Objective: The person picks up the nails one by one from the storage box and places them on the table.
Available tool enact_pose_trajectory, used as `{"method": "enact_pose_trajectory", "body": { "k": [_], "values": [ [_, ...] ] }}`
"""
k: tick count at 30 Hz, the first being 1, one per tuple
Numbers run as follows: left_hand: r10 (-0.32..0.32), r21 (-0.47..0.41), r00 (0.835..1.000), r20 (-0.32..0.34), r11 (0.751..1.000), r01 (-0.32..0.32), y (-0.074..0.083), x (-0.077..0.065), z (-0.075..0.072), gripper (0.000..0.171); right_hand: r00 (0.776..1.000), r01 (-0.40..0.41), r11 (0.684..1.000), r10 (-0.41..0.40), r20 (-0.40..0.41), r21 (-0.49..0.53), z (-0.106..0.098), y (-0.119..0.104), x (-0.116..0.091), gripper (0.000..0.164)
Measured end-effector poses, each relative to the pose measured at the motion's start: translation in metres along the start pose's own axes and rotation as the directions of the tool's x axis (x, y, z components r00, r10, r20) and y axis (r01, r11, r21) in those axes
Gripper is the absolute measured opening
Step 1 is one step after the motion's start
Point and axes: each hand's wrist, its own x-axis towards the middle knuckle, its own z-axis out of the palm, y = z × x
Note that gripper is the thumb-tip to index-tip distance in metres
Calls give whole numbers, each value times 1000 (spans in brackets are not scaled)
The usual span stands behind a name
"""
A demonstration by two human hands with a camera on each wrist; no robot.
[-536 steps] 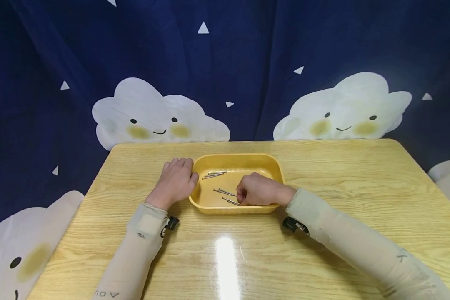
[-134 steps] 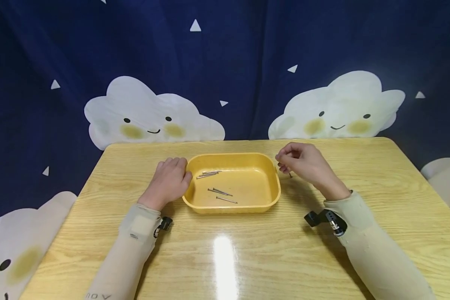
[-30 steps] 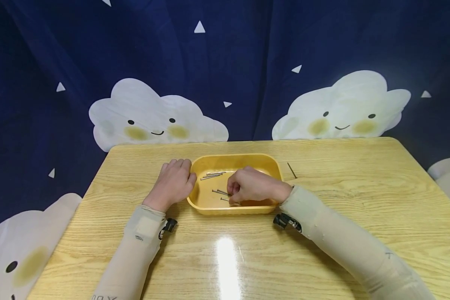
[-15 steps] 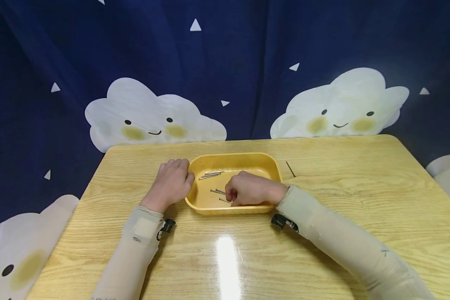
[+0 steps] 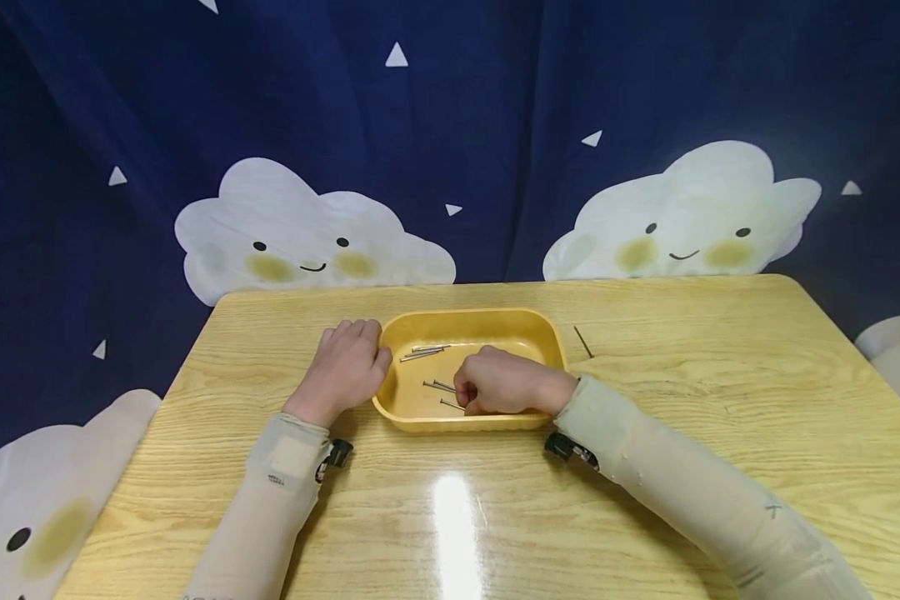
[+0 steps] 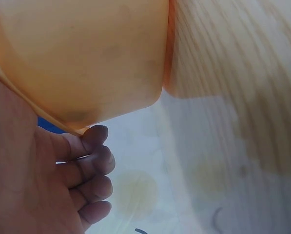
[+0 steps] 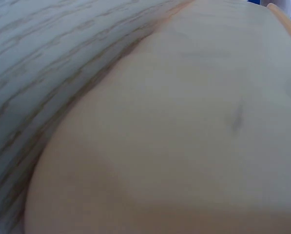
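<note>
A yellow plastic tray (image 5: 450, 423) sits on the wooden table. My left hand (image 5: 342, 372) grips its left end; in the left wrist view the fingers (image 6: 99, 187) curl beside the tray's corner (image 6: 101, 53). My right hand (image 5: 508, 383) reaches over the right rim, down to the tray floor. Its curled thumb and fingers pinch the right end of the frontmost nail (image 5: 451, 405), which they partly hide. Behind that nail lie others (image 5: 438, 386), partly covered by the fingers. Several nails (image 5: 422, 353) lie together at the back left. In the right wrist view the tray's outer wall (image 7: 164, 126) blocks the hand.
One nail (image 5: 583, 342) lies on the table (image 5: 690, 358) just right of the tray. A dark blue cloth (image 5: 495, 125) with printed clouds hangs behind the table. Black wrist cameras (image 5: 339, 452) sit at both cuffs.
Since 4.5 seconds ago, my right hand has put a nail on the table right of the tray and returned inside. Over the last second its fingers have closed on the frontmost nail. Left hand stays put.
</note>
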Motion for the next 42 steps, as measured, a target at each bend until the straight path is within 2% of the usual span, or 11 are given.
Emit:
{"method": "enact_pose_trajectory", "body": {
  "k": [16, 27, 42],
  "values": [
    [1, -8, 1000, 4, 1000, -1, 1, -1, 2, 22, 999, -34, 999, 33, -20, -38, 3, 2, -2, 23],
    [1, -4, 1000, -11, 1000, -1, 1, -1, 1, 21, 1000, 11, 997, -12, -12, -80, 1, 0, -4, 20],
    [0, 2, 1000, -12, 1000, 0, 1, -1, 1, 21, 999, 9, 997, -13, -45, -71, -2, -1, -4, 21]
  ]
}}
